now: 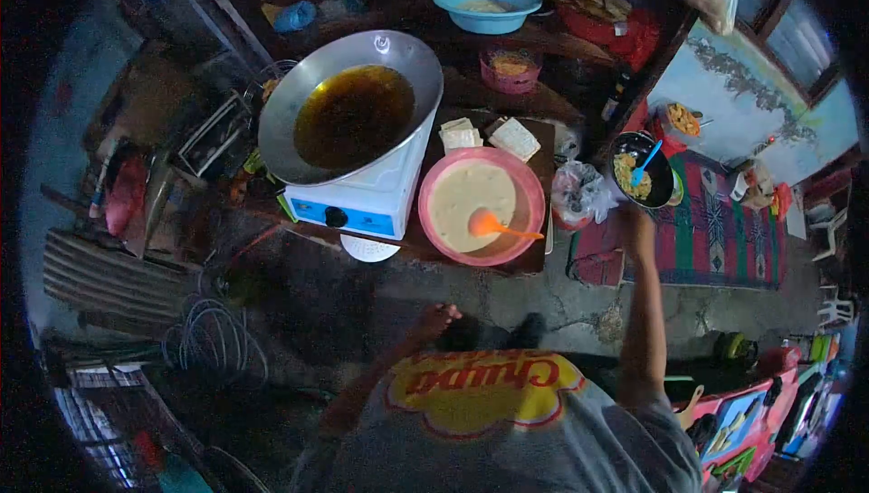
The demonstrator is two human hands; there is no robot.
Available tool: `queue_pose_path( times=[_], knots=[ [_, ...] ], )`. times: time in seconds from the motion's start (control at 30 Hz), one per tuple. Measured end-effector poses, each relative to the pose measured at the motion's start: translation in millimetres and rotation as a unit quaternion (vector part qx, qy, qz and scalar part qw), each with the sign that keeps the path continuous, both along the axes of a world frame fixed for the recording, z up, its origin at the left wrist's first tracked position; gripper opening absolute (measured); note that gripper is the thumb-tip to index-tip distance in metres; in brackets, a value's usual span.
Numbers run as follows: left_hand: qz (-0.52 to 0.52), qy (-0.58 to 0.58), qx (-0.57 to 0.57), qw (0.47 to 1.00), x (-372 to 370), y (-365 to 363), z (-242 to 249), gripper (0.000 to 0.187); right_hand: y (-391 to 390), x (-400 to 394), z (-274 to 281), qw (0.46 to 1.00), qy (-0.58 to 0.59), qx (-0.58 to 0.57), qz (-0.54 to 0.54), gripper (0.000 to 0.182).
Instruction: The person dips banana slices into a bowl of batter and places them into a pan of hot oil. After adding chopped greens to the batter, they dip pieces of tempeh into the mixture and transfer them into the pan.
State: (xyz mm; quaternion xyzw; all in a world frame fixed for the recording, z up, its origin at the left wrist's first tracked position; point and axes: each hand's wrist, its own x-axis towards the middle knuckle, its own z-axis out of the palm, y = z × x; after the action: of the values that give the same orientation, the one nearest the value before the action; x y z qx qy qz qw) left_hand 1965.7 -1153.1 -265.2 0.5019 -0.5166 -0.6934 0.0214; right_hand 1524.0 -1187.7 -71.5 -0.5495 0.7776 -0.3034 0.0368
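Note:
My right hand [637, 221] is at the near rim of a black pan [665, 187], gripping it there; its fingers are dark and partly hidden. Yellowish food and a blue spoon [645, 164] are in the pan. My left hand [441, 315] hangs low before my shirt, fingers curled in with nothing visible in them. Ahead of it, a pink bowl [432, 238] holds pale batter and an orange ladle [493, 223]. A wide metal wok [280, 135] with amber oil sits on a white stove [409, 167].
Pale rectangular pieces [515, 139] lie behind the bowl. Plastic bags [579, 192] stand to its right. A blue basin [501, 19] and a small pink container [510, 80] are farther back. A patterned cloth [715, 244] spreads at right; coiled cable [217, 339] lies at left.

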Motion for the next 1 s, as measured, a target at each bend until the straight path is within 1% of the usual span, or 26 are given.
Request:
queue_pose_path(
  times=[0.03, 0.07, 0.1, 0.13, 0.2, 0.23, 0.3, 0.33, 0.37, 0.4, 0.43, 0.47, 0.5, 0.53, 0.57, 0.6, 0.67, 0.73, 0.77, 0.8, 0.83, 0.87, 0.9, 0.93, 0.97, 1.0],
  knots=[
    [-0.004, 0.004, 0.003, 1.0, 14.6, 4.8, 19.5, 0.025, -37.7, 1.1, -27.4, 0.997, 0.016, -0.03, 0.076, 0.024],
    [0.073, 0.184, 0.003, 0.98, 33.5, 13.0, 59.6, 0.027, -69.8, 24.7, -23.1, 0.992, -0.073, 0.021, 0.097, 0.026],
    [0.148, 0.356, 0.004, 0.922, 50.1, 16.4, 82.4, 0.029, -90.2, 58.2, -3.6, 0.988, -0.098, 0.007, 0.118, 0.025],
    [0.18, 0.393, 0.008, 0.902, 61.9, 16.6, 75.9, 0.03, -108.2, 77.6, 14.4, 0.982, -0.123, -0.007, 0.14, 0.024],
    [0.246, 0.3, 0.022, 0.921, 82.1, 23.6, 30.6, 0.032, -173.2, 52.7, -45.8, 0.982, 0.054, 0.129, 0.123, 0.024],
    [0.278, 0.265, 0.031, 0.923, 90.7, 27.3, 5.4, 0.033, -185.0, 57.2, -45.7, 0.981, 0.056, 0.134, 0.131, 0.024],
    [0.35, 0.284, 0.051, 0.891, 108.0, 39.9, -34.6, 0.036, -212.5, 74.3, -40.4, 0.985, 0.082, 0.064, 0.139, 0.028],
    [0.389, 0.312, 0.062, 0.865, 115.8, 47.5, -55.2, 0.037, -232.5, 68.7, -62.9, 0.984, 0.078, 0.065, 0.149, 0.028],
    [0.422, 0.328, 0.07, 0.842, 122.3, 55.3, -71.3, 0.038, -254.4, 55.7, -107.1, 0.972, -0.112, 0.048, 0.201, 0.033],
    [0.453, 0.338, 0.077, 0.822, 128.1, 62.7, -89.4, 0.039, -269.3, 49.4, -133.3, 0.924, -0.297, 0.03, 0.24, 0.038],
    [0.42, 0.169, 0.058, 0.89, 117.4, 56.9, -50.2, 0.041, -277.4, 50.3, -136.6, 0.971, -0.068, 0.183, 0.139, 0.051],
    [0.344, -0.015, 0.056, 0.937, 101.5, 46.5, 4.8, 0.043, -273.4, 59.8, -120.7, 0.97, -0.07, 0.187, 0.139, 0.051],
    [0.262, -0.163, 0.082, 0.948, 84.1, 34.9, 63.7, 0.045, -258.1, 82.7, -78.5, 0.97, 0.008, 0.224, 0.098, 0.057],
    [0.348, -0.01, 0.069, 0.935, 97.8, 55.4, 14.3, 0.043, -249.0, 99.6, -49.7, 0.96, 0.087, 0.26, 0.057, 0.064],
    [0.429, 0.177, 0.086, 0.882, 110.9, 75.0, -33.7, 0.04, -249.6, 103.2, -47.1, 0.962, 0.075, 0.26, 0.025, 0.07],
    [0.466, 0.343, 0.118, 0.807, 107.6, 76.3, -38.1, 0.038, -247.9, 98.7, -57.9, 0.96, 0.075, 0.269, 0.028, 0.07],
    [0.502, 0.323, 0.103, 0.796, 95.6, 81.1, -47.1, 0.034, -245.3, 90.2, -78.7, 0.978, 0.168, 0.05, 0.111, 0.066],
    [0.533, 0.305, 0.085, 0.785, 62.9, 52.1, 4.1, 0.031, -242.8, 100.4, -67.7, 0.978, 0.188, 0.011, 0.087, 0.061],
    [0.475, 0.129, 0.033, 0.87, 46.7, 32.9, 36.5, 0.029, -242.4, 103.3, -58.6, 0.976, 0.208, -0.032, 0.058, 0.055],
    [0.393, -0.052, -0.021, 0.918, 37.8, 19.2, 51.8, 0.028, -245.7, 98.2, -51.2, 0.976, 0.209, -0.03, 0.058, 0.055],
    [0.392, -0.052, -0.017, 0.918, 36.7, 14.3, 45.3, 0.028, -251.7, 89.0, -44.6, 0.991, 0.074, 0.027, 0.109, 0.05],
    [0.402, -0.006, -0.046, 0.915, 36.2, 11.4, 36.7, 0.026, -256.7, 80.0, -42.3, 0.982, -0.062, 0.083, 0.156, 0.046],
    [0.411, 0.039, -0.074, 0.908, 35.4, 9.5, 30.1, 0.024, -259.7, 73.8, -44.6, 0.989, -0.008, 0.065, 0.135, 0.04],
    [0.413, 0.037, -0.067, 0.908, 24.4, -1.3, 58.1, 0.024, -247.1, 78.1, -10.0, 0.986, -0.041, 0.04, 0.159, 0.038],
    [0.388, -0.014, -0.102, 0.916, 6.4, -20.5, 113.2, 0.022, -240.2, 80.3, 6.0, 0.978, -0.07, 0.045, 0.189, 0.034],
    [0.36, -0.064, -0.139, 0.92, -2.7, -32.1, 142.7, 0.021, -235.5, 83.7, 19.2, 0.97, -0.1, 0.048, 0.218, 0.029]
  ],
)
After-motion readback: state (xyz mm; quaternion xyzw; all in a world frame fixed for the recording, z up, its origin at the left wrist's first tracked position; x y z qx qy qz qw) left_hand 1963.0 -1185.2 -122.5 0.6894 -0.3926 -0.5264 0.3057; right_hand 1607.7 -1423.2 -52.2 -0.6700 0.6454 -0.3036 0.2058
